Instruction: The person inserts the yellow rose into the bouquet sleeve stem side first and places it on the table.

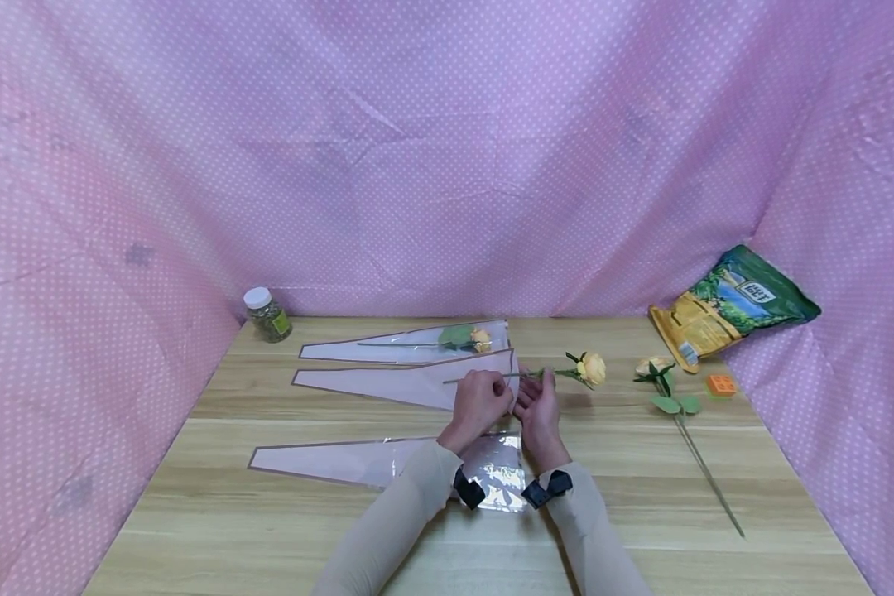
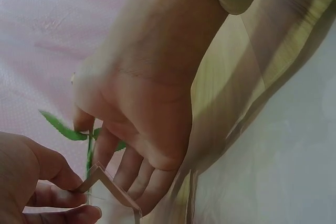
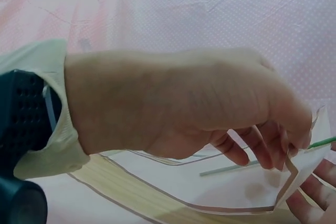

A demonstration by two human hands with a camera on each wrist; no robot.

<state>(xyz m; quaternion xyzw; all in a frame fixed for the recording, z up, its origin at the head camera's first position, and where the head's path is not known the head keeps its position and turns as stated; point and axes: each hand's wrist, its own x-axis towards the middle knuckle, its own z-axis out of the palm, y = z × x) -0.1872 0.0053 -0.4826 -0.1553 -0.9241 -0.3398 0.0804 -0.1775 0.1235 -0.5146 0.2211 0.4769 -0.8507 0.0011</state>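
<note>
A tapered flower sleeve (image 1: 395,383) with a brown border lies in the middle, its wide mouth raised at the right. My left hand (image 1: 480,403) pinches the mouth's edge. Palm up, my right hand (image 1: 542,420) holds the stem of a yellow rose (image 1: 591,369) between thumb and fingers, its other fingers under the mouth. The rose's bloom points right. In the right wrist view the stem (image 3: 226,170) runs left past the mouth and appears to lie inside the sleeve. Green leaves (image 2: 62,125) show beside the right thumb in the left wrist view.
Behind, another sleeve (image 1: 335,350) holds a rose (image 1: 481,339); a third sleeve (image 1: 320,459) lies nearer, partly under my left forearm. A loose rose (image 1: 696,455) lies right. Around the edges are a white-capped jar (image 1: 268,316), a green-and-yellow bag (image 1: 737,302) and an orange block (image 1: 721,385).
</note>
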